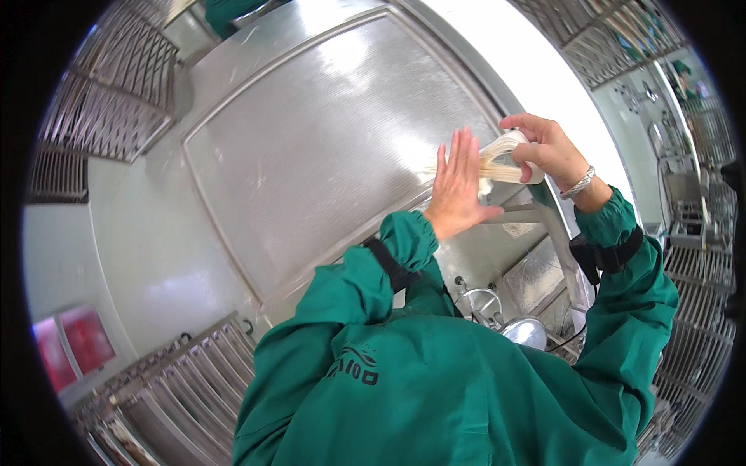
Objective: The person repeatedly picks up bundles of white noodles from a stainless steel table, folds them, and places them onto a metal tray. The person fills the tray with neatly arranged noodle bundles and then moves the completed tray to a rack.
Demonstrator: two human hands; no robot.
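A looped bundle of pale, noodle-like strands (502,173) lies by the near right corner of a framed, ribbed metal sheet (303,134). My right hand (545,145) grips the bundle's looped end, thumb and fingers curled around it; a braided bracelet circles that wrist. Flat over the other end is my left hand (457,186), its fingers outstretched and thumb spread. The strands run beneath the left hand, which hides part of them. A few strand tips show past its far side. Whether the left palm presses on the strands is hard to tell.
Metal racks stand at the upper left (111,87), lower left (175,390) and right (693,326). A bright white surface (524,52) borders the sheet's far right. Below my hands are a metal frame bar (513,214) and a round metal lamp-like part (524,333). Green clothing (224,14) shows at the top.
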